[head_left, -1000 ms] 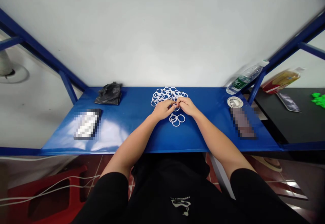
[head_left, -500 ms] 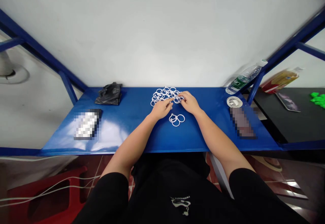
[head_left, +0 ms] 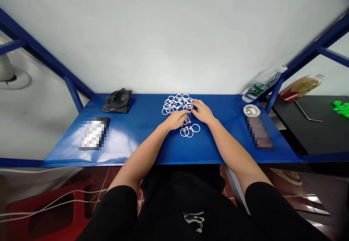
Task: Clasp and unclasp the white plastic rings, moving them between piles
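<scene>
White rings point(head_left: 177, 103) touched by right hand point(head_left: 202, 111); left hand point(head_left: 176, 119) curled beside.

Bright, even light fills the view, with soft glare sheening off the blue table point(head_left: 131, 139) on its left half and only faint shadows under the forearms. The wide lens bows the blue frame bars point(head_left: 40, 57) outward at the edges, and the corners go soft. The white rings point(head_left: 177, 102) read small but fairly sharp.

Blue table point(head_left: 141, 142) with white rings point(head_left: 177, 103), black bag point(head_left: 117, 101), bottle point(head_left: 263, 82).
</scene>
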`<state>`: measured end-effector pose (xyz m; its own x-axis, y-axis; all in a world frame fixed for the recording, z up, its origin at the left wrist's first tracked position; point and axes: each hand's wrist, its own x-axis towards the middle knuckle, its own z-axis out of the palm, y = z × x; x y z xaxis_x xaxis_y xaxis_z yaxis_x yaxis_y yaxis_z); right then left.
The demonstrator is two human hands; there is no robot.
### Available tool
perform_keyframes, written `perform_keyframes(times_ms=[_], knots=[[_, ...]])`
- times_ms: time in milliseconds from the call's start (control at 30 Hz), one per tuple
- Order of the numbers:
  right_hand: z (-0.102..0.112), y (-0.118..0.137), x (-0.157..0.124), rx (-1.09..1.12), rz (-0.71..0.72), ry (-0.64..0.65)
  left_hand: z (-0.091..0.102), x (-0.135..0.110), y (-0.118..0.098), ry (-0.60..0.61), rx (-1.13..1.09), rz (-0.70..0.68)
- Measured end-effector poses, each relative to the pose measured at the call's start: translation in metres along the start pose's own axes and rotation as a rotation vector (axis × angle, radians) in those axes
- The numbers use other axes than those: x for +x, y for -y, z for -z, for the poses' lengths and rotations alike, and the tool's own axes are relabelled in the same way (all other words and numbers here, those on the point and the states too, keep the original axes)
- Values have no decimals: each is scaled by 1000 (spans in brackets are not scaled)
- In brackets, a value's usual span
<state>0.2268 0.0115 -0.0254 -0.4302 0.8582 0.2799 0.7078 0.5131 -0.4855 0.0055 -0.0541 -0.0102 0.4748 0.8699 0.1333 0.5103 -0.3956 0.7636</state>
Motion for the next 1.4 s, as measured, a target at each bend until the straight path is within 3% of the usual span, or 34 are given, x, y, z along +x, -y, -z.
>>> perform_keyframes(times_ms=[233, 400, 533, 667, 767, 933, 1100, 1167, 1300, 1400], knots=[[-3, -5, 2, 15, 41, -13, -6, 3, 6, -12, 248, -146], [-4, -7, 2, 22, 71, -1, -8, 1, 5, -11, 269, -198], [-5, -6, 2, 61, 87, -67, -10, 3, 9, -62, 78, -138], [-5, 3, 0, 123, 92, -190, -10, 10, 19, -288, -274, 28], [-5, 16, -3, 163, 193, -217, -7, 14, 25, -405, -317, 83], [-9, 35, -8, 235, 346, -167, -6, 10, 24, -400, -79, 22], [-6, 36, -10, 254, 160, -300, -6, 4, 17, -278, 54, -9], [-2, 32, -8, 264, 160, -246, -6, 3, 14, -238, 81, -14], [2, 26, -6, 288, 296, -72, -7, 3, 14, -224, 102, -17], [1, 26, -6, 308, 341, -58, -7, 3, 17, -250, 77, -24]])
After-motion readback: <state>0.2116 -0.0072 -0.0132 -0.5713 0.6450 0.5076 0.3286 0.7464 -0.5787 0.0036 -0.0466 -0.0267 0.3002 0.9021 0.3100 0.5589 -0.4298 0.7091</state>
